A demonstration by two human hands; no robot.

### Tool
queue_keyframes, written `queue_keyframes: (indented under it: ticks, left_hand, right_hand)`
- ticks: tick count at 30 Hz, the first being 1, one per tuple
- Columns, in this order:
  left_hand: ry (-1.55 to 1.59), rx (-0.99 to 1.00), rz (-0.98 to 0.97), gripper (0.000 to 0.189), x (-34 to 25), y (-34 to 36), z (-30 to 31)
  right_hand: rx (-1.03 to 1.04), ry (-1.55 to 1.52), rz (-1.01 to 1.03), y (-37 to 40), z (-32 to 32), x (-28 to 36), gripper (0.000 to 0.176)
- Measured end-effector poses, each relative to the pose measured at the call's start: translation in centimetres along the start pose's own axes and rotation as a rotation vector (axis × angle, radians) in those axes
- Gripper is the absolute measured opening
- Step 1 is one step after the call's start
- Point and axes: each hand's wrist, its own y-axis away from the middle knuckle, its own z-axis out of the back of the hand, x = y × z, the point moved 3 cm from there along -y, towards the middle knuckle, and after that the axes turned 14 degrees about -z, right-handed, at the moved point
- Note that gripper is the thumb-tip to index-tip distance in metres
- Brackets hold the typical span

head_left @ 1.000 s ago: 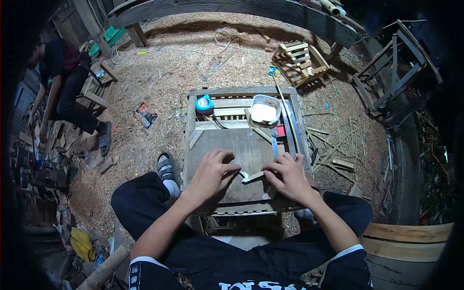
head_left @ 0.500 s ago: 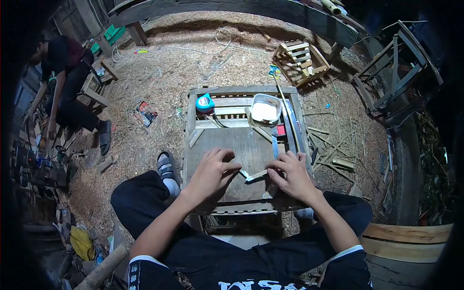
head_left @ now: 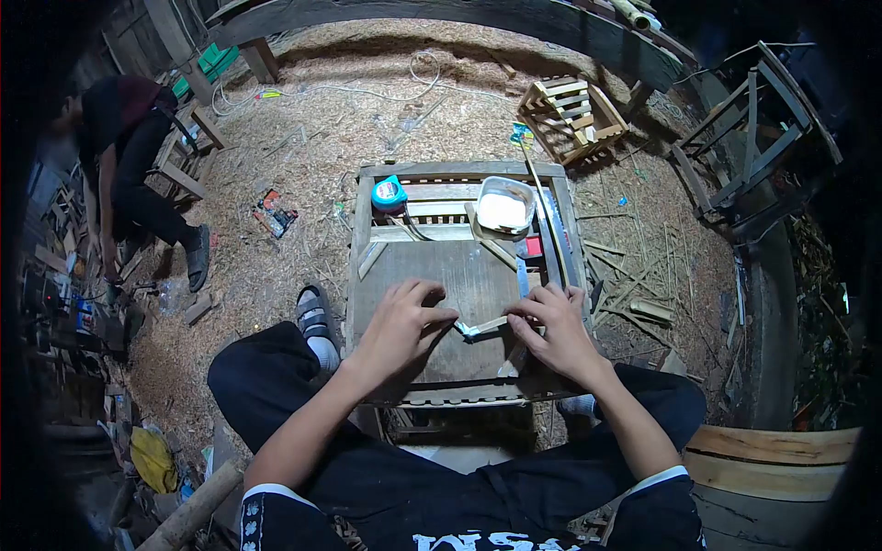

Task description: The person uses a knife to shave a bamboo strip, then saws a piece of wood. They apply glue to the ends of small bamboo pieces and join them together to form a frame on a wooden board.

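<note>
Over a worn wooden board (head_left: 459, 271) on a slatted crate-like table, my left hand (head_left: 395, 326) pinches one end of a short thin wooden strip. My right hand (head_left: 558, 332) has its fingers closed on a second wooden strip (head_left: 489, 325). The two strips meet in a shallow V between my hands, with a whitish smear at the corner (head_left: 469, 331). Most of the left strip is hidden by my fingers. Beyond them stands an open plastic tub (head_left: 504, 208) of white stuff. A blue tape measure (head_left: 390, 193) lies to its left.
Long thin strips (head_left: 548, 216) and a red block (head_left: 530, 247) lie on the table's right side. A slatted wooden crate (head_left: 574, 119) sits on the shavings-covered floor. Cut sticks (head_left: 643, 298) are scattered at right. Another person (head_left: 138, 156) bends down at left.
My hands keep their grip, and the joined corner has risen very slightly. The other person at left has leaned further down and forward.
</note>
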Motion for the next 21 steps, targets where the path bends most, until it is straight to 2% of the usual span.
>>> queue_keyframes:
  ticks: [5,14,17,21]
  left_hand:
    - [0.005,-0.005,0.005,0.026,0.3,0.16,-0.25]
    - [0.017,0.008,0.011,0.028,0.06,0.05,-0.07]
    - [0.013,0.018,0.014,0.029,0.15,0.15,-0.12]
    - [0.008,0.014,0.007,0.03,0.13,0.22,-0.16]
  right_hand:
    - [0.052,0.029,0.001,0.24,0.2,0.16,0.018]
    - [-0.003,-0.01,0.003,0.05,0.27,0.14,0.017]
    - [0.075,0.031,-0.005,0.0,0.53,0.62,0.017]
    - [0.01,0.003,0.003,-0.07,0.51,0.53,0.017]
